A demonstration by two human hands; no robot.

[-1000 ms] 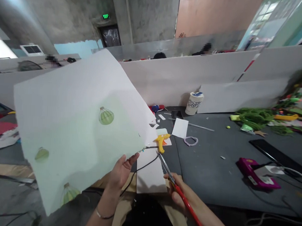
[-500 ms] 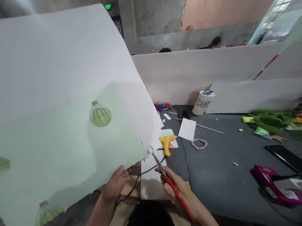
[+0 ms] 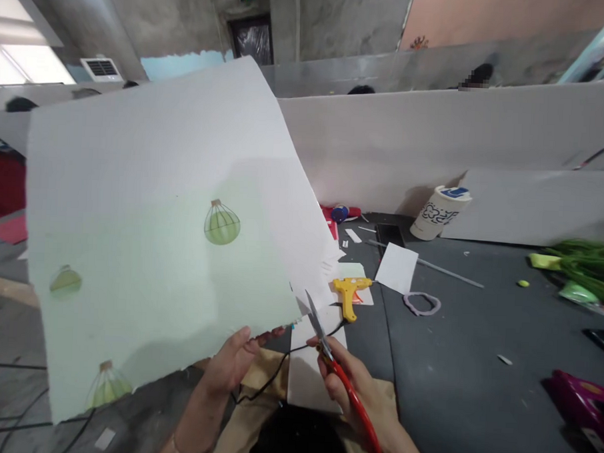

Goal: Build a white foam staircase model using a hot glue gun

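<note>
A large pale sheet (image 3: 155,247), white above and light green below with green balloon pictures, fills the left half of the view, tilted up. My left hand (image 3: 236,357) grips its lower edge, thumb on the front and fingers behind. Red-handled scissors (image 3: 345,382) are in my right hand (image 3: 350,375), which is closed round the handles. Their blades point up and left, close to the lower right corner of the sheet. A white board (image 3: 310,380) lies beneath, between my hands.
On the dark table (image 3: 447,346) are a yellow glue gun (image 3: 349,297), white paper (image 3: 397,267), a lavender ring (image 3: 421,304), a paper cup (image 3: 440,212), green cord (image 3: 591,262) and a magenta object (image 3: 582,406). A white partition (image 3: 386,143) stands behind.
The view has swung left, so the table things sit further right. The sheet's far left edge now shows, and the sheet looks smaller. Both hands keep their holds.
</note>
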